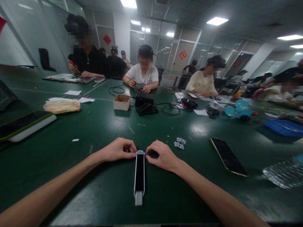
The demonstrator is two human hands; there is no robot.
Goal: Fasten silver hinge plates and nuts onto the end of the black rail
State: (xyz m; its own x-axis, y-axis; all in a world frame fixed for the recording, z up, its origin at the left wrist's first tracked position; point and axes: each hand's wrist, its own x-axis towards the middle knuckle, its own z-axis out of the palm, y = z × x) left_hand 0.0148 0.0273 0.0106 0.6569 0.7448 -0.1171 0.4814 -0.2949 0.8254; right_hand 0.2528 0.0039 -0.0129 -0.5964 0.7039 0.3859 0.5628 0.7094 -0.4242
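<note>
A long, narrow black bar with a silver frame [139,175] lies on the green table [94,132], pointing away from me. My left hand [118,150] is closed in a pinch on the left side of its far end. My right hand [162,155] pinches the right side of the same end, fingers curled. Two small silver metal brackets [180,142] and a few tiny loose rings lie just beyond my right hand.
A phone [228,156] lies face up at the right, with a silver foil bag [284,172] and blue tray [284,127] beyond. A cardboard box [121,102], black device with cables [145,104] and a tablet [23,124] sit further off. Several people work across the table.
</note>
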